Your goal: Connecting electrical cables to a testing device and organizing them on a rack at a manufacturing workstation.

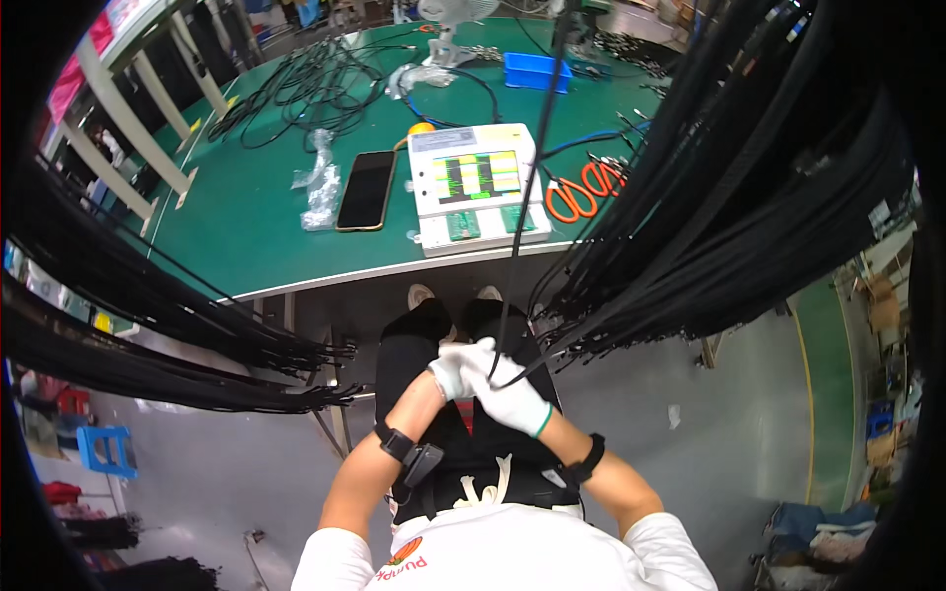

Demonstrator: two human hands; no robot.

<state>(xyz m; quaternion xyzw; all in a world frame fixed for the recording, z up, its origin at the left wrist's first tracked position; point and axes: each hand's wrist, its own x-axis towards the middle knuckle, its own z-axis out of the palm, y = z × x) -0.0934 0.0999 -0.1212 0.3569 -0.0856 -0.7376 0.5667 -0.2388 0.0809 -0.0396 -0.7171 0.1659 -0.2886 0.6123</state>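
Note:
Both my hands wear white gloves and meet over my lap. My right hand [507, 392] lies over my left hand [450, 374], and both pinch a thin black cable [520, 212] that runs up from them across the white tester box [475, 187] toward the far side of the green table [246, 222]. A second strand leads right from my fingers into the big bundle of hanging black cables [729, 197]. Whether the left hand grips the cable fully is partly hidden by the right.
On the table lie a black phone [366, 189], orange scissors [581, 192], clear plastic bags [320, 187], a blue tray [537, 71], loose black cables [315, 84] and a fan base [443, 44]. More black cable bundles [148, 325] hang at left. A blue stool [103, 448] stands on the floor.

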